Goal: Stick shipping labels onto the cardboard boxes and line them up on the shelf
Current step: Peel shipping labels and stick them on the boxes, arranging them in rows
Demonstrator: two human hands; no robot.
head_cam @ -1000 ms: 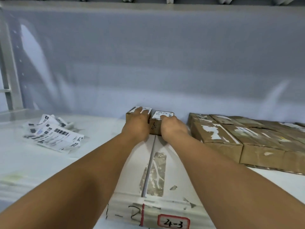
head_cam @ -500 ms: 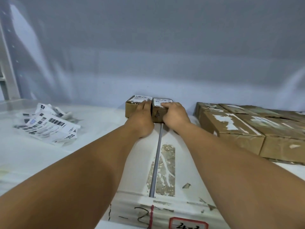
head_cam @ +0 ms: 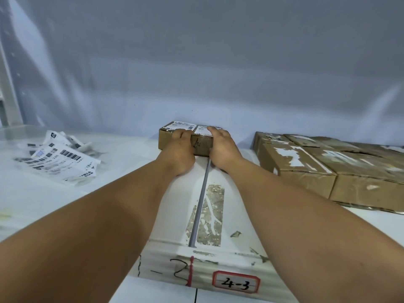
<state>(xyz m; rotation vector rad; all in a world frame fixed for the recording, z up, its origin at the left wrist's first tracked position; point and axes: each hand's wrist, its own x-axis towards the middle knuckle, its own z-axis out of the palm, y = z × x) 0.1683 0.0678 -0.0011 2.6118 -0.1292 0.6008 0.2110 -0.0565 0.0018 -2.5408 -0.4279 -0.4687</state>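
Shelf [head_cam: 122, 193]: white surface carrying every item in view; a grey seam [head_cam: 202, 197] runs from its front edge back toward the wall.
Left labelled box [head_cam: 169, 138]: small cardboard box at the back of the shelf, close to the wall, with a white shipping label [head_cam: 181, 126] on its top face.
Right labelled box [head_cam: 202, 145]: touching the left labelled box side by side, front faces roughly level; its own top label [head_cam: 203, 130] is partly covered by your fingers. Contents of both: closed, cannot tell.
Unlabelled boxes [head_cam: 317, 169]: larger cardboard boxes packed together on the right of the shelf, apart from the labelled pair, tops showing torn white residue.
Loose labels [head_cam: 59, 159]: heap of barcode sheets lying on the left of the shelf.
Left hand [head_cam: 180, 153]: arm extended, fingers curled against the front of the left labelled box where the pair meets; grip pressed to the box.
Right hand [head_cam: 220, 147]: arm extended, fingers over the top corner of the right labelled box, palm at its side; grip wrapped on the box.
Front edge tag [head_cam: 236, 284]: red-bordered, handwritten "4-3".
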